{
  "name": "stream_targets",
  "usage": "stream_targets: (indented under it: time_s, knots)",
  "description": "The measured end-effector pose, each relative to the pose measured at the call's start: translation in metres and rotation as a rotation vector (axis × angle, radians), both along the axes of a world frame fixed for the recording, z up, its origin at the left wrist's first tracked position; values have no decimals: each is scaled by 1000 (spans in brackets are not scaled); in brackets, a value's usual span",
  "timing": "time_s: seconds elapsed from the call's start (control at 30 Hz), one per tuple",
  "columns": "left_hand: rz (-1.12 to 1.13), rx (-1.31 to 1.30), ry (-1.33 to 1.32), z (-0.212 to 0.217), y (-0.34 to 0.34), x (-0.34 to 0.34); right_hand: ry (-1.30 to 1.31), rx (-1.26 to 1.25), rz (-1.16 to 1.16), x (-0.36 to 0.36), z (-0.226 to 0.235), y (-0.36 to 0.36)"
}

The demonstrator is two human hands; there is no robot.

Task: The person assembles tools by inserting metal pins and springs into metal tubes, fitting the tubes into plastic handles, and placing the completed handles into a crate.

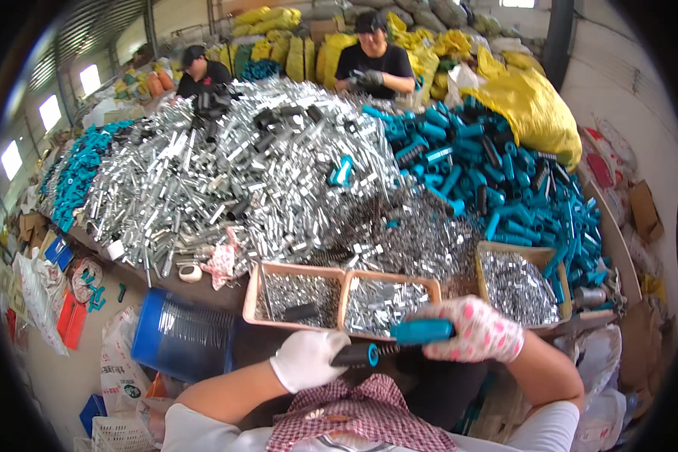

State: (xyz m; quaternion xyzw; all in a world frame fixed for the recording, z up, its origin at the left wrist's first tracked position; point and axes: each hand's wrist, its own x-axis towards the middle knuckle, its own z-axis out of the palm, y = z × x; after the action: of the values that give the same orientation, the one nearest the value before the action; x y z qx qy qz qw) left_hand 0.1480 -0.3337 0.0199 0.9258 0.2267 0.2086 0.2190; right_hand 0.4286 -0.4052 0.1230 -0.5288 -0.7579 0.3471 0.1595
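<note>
My left hand (307,361), in a white glove, is closed round a black cylindrical grip (352,355) with a teal ring at its end. In a pink-spotted white glove, my right hand (476,331) grips a teal plastic handle (423,331). A thin dark rod or spring (389,349) shows between the two pieces; whether it joins them I cannot tell. Just beyond my hands stand a tray (248,305) of small metal pieces with a black grip lying in it, and a second tray (343,307) of shiny metal parts.
A third tray (481,264) of metal bits stands right. Behind lie heaps of silver metal parts (279,181) and teal handles (520,196), with a yellow sack (535,113). A blue bin (147,331) with rods sits left. Two people (373,56) work across the heap.
</note>
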Motion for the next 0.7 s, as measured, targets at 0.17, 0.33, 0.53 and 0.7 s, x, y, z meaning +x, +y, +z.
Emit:
stream_targets:
  time_s: [0.17, 0.33, 0.53, 0.7]
  knots:
    - [72, 91, 55, 10, -11, -16, 44, -238, 47, -23, -7, -10]
    - [134, 68, -3, 13, -5, -28, 496, -499, -166, -3, -27, -18]
    - [52, 147, 63, 4, -6, -23, 288, -433, -43, -17, -8, -20]
    - [-66, 64, 246, 0, -7, -18, -108, 175, 199, -39, -25, -33]
